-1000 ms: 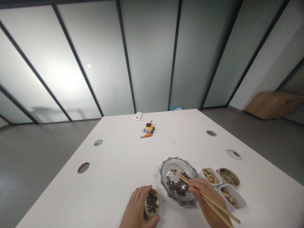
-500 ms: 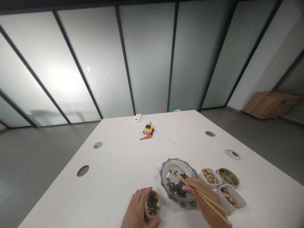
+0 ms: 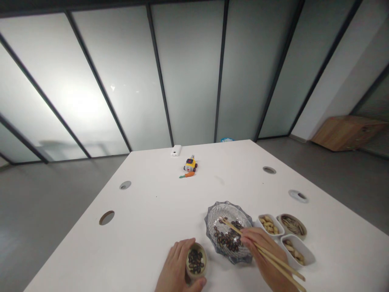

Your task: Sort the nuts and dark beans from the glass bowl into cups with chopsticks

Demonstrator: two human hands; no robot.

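My left hand (image 3: 175, 267) is wrapped around a small round cup (image 3: 196, 263) full of dark seeds, near the table's front edge. My right hand (image 3: 263, 251) grips a pair of wooden chopsticks (image 3: 261, 249); their tips reach into a glass bowl (image 3: 227, 231) over a heap of the same dark seeds (image 3: 226, 239). The bowl stands just right of the cup.
Three small dishes lie right of the bowl: one with pale nuts (image 3: 270, 225), one round with striped seeds (image 3: 292, 226), one white with nuts (image 3: 296, 251). At the table's far end are a yellow toy car (image 3: 190, 164), an orange carrot toy (image 3: 187, 174) and a white box (image 3: 175, 150). Cable holes (image 3: 106, 217) dot the white table.
The chopstick tips have shifted slightly inside the glass bowl. My left hand stays on the cup. The view has wobbled a little.
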